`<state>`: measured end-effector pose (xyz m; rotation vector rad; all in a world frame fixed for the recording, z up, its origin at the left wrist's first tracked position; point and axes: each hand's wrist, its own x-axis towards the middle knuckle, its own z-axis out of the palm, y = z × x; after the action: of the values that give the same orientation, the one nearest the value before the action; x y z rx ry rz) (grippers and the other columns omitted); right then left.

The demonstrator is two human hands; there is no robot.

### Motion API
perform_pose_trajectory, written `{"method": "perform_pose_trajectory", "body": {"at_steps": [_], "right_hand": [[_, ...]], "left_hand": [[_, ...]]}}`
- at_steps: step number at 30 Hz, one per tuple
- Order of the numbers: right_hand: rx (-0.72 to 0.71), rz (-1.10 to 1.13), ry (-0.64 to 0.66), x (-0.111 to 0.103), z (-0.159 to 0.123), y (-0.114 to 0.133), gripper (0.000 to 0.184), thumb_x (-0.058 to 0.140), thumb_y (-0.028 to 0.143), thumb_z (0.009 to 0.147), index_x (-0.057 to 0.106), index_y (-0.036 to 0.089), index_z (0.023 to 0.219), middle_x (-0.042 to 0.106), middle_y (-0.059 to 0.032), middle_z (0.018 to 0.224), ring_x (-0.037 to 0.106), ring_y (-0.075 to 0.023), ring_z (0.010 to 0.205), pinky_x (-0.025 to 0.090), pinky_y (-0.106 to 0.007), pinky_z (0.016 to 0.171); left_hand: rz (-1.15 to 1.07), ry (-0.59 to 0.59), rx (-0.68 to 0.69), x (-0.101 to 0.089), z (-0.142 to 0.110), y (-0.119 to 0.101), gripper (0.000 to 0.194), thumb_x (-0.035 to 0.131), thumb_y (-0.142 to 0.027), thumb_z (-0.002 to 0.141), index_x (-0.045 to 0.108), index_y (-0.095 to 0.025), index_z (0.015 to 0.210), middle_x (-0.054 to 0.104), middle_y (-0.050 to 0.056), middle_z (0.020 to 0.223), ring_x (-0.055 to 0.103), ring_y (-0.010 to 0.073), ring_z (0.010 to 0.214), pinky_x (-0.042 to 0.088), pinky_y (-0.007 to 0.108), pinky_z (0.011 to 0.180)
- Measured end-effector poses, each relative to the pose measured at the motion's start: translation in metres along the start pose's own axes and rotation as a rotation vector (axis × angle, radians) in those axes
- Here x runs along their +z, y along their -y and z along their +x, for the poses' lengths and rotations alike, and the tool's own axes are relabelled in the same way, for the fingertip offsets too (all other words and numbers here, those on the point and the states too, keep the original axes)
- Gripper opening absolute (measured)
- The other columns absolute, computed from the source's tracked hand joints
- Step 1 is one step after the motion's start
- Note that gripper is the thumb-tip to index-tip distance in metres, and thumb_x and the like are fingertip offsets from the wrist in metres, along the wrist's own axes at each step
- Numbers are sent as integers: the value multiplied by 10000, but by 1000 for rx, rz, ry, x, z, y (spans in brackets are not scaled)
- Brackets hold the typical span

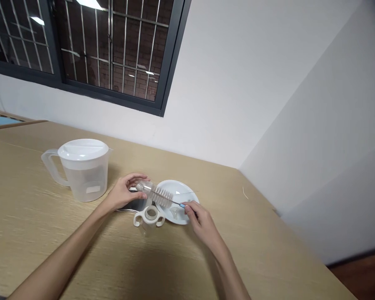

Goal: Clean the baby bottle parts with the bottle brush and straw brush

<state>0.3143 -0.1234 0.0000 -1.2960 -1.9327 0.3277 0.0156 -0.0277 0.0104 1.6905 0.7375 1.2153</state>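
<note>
My left hand (126, 192) is curled around a small clear bottle (144, 187), held tilted above the table. In my right hand (200, 218), the fingers pinch the thin blue-tipped handle of a bottle brush (165, 197). Its pale bristles point toward the bottle, and the brush head's far end appears to be inside the bottle's mouth. Just below the brush stands a clear bottle with a white two-handled collar (151, 213). A white plate (187, 193) lies behind the brush, with a small clear teat-like piece (175, 213) on it.
A lidded translucent pitcher (86, 173) stands left of my left hand. Under that hand lies a dark shiny flat object (137, 205), partly hidden. A thin pale strand (245, 192) lies at the right. The wall (206, 125) and barred window (112, 50) bound the wooden table's back.
</note>
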Motion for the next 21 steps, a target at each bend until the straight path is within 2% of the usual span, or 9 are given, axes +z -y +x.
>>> {"method": "perform_pose_trajectory", "body": {"at_steps": [3, 7, 10, 15, 21], "right_hand": [[-89, -28, -76, -1, 1, -2, 229, 464, 309, 981, 623, 211, 1113, 659, -83, 1049, 599, -216, 986, 475, -323, 847], [-159, -52, -148, -2, 2, -3, 202, 493, 283, 967, 617, 221, 1114, 656, -90, 1074, 596, -226, 1026, 480, -352, 881], [-138, -47, -108, -1, 1, -1, 227, 446, 282, 989, 619, 215, 1120, 663, -88, 1049, 618, -214, 979, 498, -327, 833], [-97, -93, -47, 2, 0, -1, 294, 367, 287, 1016, 642, 203, 958, 657, -49, 827, 618, -179, 743, 495, -285, 680], [-142, -98, -138, 3, 1, -5, 185, 486, 276, 972, 596, 209, 1105, 653, -89, 1045, 612, -213, 978, 502, -320, 820]], "left_hand": [[44, -37, -19, -1, 1, 1, 627, 873, -315, 579, 629, -170, 1138, 688, 143, 1186, 665, 290, 1050, 514, 434, 937], [86, -56, -57, -2, 0, -1, 626, 859, -356, 598, 633, -169, 1151, 694, 138, 1162, 679, 284, 996, 535, 428, 894], [75, -39, -29, -1, 0, -2, 636, 870, -339, 581, 632, -177, 1149, 693, 138, 1166, 664, 294, 1045, 518, 441, 937], [33, 1, 25, 0, 0, -1, 607, 868, -312, 592, 629, -186, 1136, 692, 137, 1182, 635, 297, 1117, 485, 452, 989], [114, -66, -15, -1, 0, -2, 578, 836, -368, 637, 631, -181, 1144, 682, 130, 1189, 674, 275, 1011, 528, 403, 891]]}}
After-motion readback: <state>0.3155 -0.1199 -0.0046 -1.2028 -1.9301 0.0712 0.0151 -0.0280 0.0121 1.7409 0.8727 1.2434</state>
